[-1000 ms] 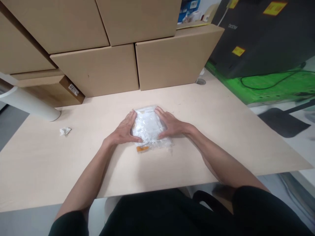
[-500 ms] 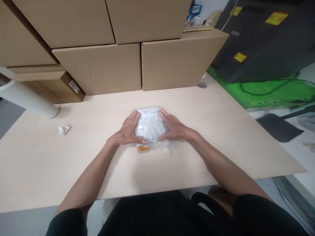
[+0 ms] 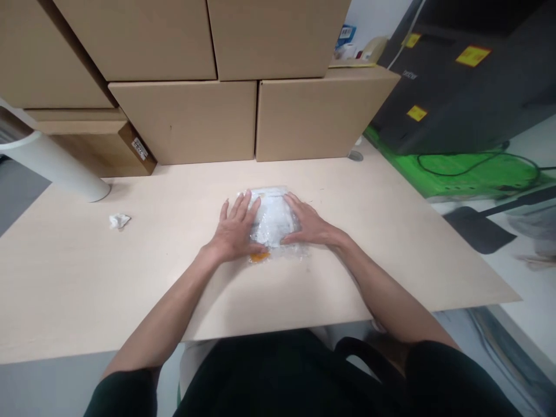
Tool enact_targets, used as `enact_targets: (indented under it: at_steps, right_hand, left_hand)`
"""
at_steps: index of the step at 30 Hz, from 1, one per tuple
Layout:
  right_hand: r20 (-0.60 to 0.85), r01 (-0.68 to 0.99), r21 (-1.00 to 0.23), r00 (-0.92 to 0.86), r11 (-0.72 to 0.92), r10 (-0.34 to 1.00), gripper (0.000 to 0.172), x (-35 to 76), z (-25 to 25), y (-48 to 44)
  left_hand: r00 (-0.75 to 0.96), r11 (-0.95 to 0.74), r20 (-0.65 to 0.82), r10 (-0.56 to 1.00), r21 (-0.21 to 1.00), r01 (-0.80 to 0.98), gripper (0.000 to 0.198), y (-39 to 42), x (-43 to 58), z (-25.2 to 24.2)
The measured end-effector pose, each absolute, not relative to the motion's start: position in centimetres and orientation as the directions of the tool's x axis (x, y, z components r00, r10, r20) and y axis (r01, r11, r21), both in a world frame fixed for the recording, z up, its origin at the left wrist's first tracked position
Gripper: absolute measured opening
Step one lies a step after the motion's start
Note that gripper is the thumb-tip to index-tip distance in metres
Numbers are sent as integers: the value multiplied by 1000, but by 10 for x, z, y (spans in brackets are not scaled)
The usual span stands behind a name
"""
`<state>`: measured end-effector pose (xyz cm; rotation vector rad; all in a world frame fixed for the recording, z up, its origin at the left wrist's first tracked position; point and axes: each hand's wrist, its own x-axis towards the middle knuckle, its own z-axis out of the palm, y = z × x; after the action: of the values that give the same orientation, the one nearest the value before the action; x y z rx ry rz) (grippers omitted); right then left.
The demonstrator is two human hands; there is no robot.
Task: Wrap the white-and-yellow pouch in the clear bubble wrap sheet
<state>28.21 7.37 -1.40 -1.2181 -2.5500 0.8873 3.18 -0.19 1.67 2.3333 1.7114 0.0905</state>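
Observation:
A clear plastic bag with white contents (image 3: 273,219) lies on the light wooden table (image 3: 152,272), an orange tab at its near edge. My left hand (image 3: 237,231) lies flat on the bag's left part, fingers spread and pointing away from me. My right hand (image 3: 307,227) rests flat on the bag's right side, fingers stretched out. Both palms press down on the bag; neither grips it.
Cardboard boxes (image 3: 191,119) are stacked along the table's far edge. A white cylinder (image 3: 56,168) lies at the far left, a small crumpled white scrap (image 3: 118,220) near it. A black printer (image 3: 460,75) stands on a green surface (image 3: 460,171) to the right.
My left hand has moved from the bag's left edge onto its top, fingers now spread flat. The right hand stays on the right side. The camera view shifted slightly.

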Motion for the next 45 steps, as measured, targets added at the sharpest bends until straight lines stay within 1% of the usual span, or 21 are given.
enact_targets:
  at_steps: [4, 6, 8, 10, 12, 15, 16, 18, 20, 21, 24, 26, 27, 29, 31, 34, 38, 40, 41, 43, 45]
  right_hand:
    - [-106, 612, -695, -606, 378, 788, 140, 284, -2, 69]
    - [-111, 533, -793, -603, 296, 790, 135, 288, 2, 66]
    - [-89, 399, -900, -567, 178, 819, 119, 294, 4, 66]
    - [-77, 256, -965, -462, 50, 884, 100, 298, 2, 67]
    - [-112, 164, -985, -364, -55, 925, 86, 299, -1, 70]
    - [-180, 85, -984, -388, -159, 904, 73, 297, -5, 72]
    - [-189, 58, -982, -419, -181, 888, 70, 296, -6, 72]
    - [-181, -1, -979, -454, -204, 872, 66, 292, -5, 71]
    - [-158, -51, -979, -436, -199, 886, 62, 289, -3, 70]
    - [-146, -69, -979, -411, -190, 900, 59, 288, -2, 70]
    - [-100, -123, -982, -318, -146, 943, 51, 289, 4, 71]
    - [-54, -146, -985, -245, -92, 968, 47, 292, 7, 74]
    - [-27, -147, -987, -206, -58, 978, 46, 295, 8, 76]
    - [31, -127, -992, -123, 15, 992, 43, 300, 8, 80]
    - [97, -87, -992, -42, 93, 994, 40, 305, 6, 85]
    - [182, 16, -983, 70, 181, 981, 38, 307, -2, 92]
    - [206, 80, -978, 228, 192, 952, 51, 301, -11, 92]
    - [221, 112, -974, 263, 198, 939, 59, 296, -12, 88]
    - [232, 131, -970, 261, 204, 937, 62, 294, -12, 85]
    - [228, 117, -972, 231, 205, 946, 69, 291, -9, 79]
    - [149, 2, -988, 182, 151, 972, 73, 288, -4, 75]
  left_hand:
    - [364, -321, -165, 917, 237, 917, 109, -2, 30, 14]
    - [351, -312, -138, 926, 240, 919, 109, -3, 29, 15]
    - [365, -332, -89, 927, 266, 905, 109, -7, 31, 18]
    - [404, -379, -21, 915, 306, 873, 107, -13, 36, 22]
    - [456, -446, 48, 889, 324, 834, 109, -21, 45, 23]
    - [522, -521, 77, 849, 277, 807, 116, -30, 61, 15]
    - [531, -532, 79, 844, 253, 808, 111, -32, 66, 10]
    - [513, -525, 113, 851, 223, 821, 84, -34, 71, 2]
    - [473, -508, 188, 861, 253, 823, 51, -33, 73, -1]
    - [446, -503, 238, 863, 301, 810, 41, -33, 72, -1]
    - [264, -486, 429, 864, 569, 664, 31, -30, 68, 11]
    - [-11, -440, 504, 864, 764, 472, 32, -29, 61, 23]
    - [-178, -399, 479, 860, 848, 349, 31, -29, 56, 29]
    - [-455, -303, 317, 832, 947, 104, 20, -31, 42, 35]
    - [-573, -221, 143, 807, 973, -68, 10, -34, 26, 34]
    - [-617, -176, 48, 786, 973, -149, 14, -42, 11, 21]
    - [-635, -136, -40, 771, 965, -225, 22, -61, 7, 1]
    - [-656, -118, -58, 753, 968, -221, 36, -75, 7, -5]
    - [-671, -109, -56, 739, 973, -202, 47, -83, 6, -7]
    - [-714, -89, 16, 700, 994, -64, 75, -100, 1, -9]
    - [-687, -49, 206, 696, 969, 241, 89, -116, -6, -7]
